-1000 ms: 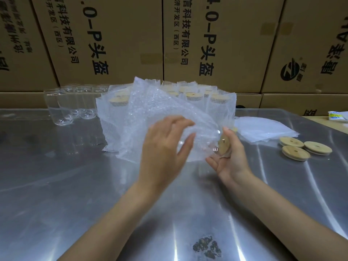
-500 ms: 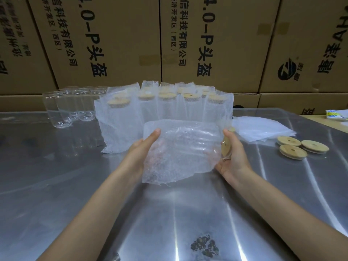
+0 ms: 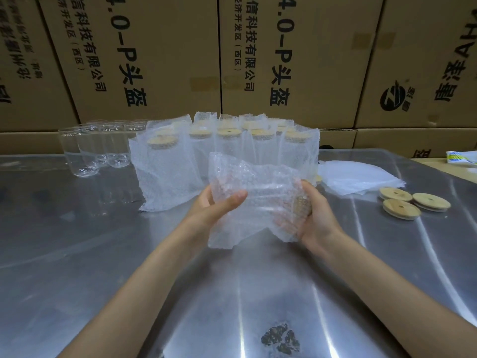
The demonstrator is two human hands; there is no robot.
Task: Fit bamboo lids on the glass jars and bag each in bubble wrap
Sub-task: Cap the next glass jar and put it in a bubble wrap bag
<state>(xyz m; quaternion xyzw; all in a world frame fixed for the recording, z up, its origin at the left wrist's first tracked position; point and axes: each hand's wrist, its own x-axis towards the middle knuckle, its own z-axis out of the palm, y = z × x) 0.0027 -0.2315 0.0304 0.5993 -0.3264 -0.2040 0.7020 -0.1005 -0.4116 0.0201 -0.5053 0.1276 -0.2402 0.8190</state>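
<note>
Both hands hold a lidded glass jar lying sideways inside a bubble wrap bag [image 3: 258,200] above the steel table [image 3: 103,254]. My left hand [image 3: 219,205] grips the bag's left end, thumb on top. My right hand [image 3: 315,215] cups the jar's lid end through the wrap; the bamboo lid [image 3: 304,202] shows faintly through it. Behind stand several bagged jars [image 3: 227,151] with bamboo lids. Several bare glass jars [image 3: 95,148] stand at the back left. Three loose bamboo lids [image 3: 413,202] lie at the right.
A stack of flat bubble wrap bags [image 3: 361,177] lies right of the bagged jars. Cardboard boxes [image 3: 232,60] form a wall behind the table. A dark stain [image 3: 280,339] marks the table near me. A small packet [image 3: 462,158] sits at the far right.
The bag has slid over the jar: its open end now covers the lid in my right hand. My left hand moved from on top of the bag to its left end.
</note>
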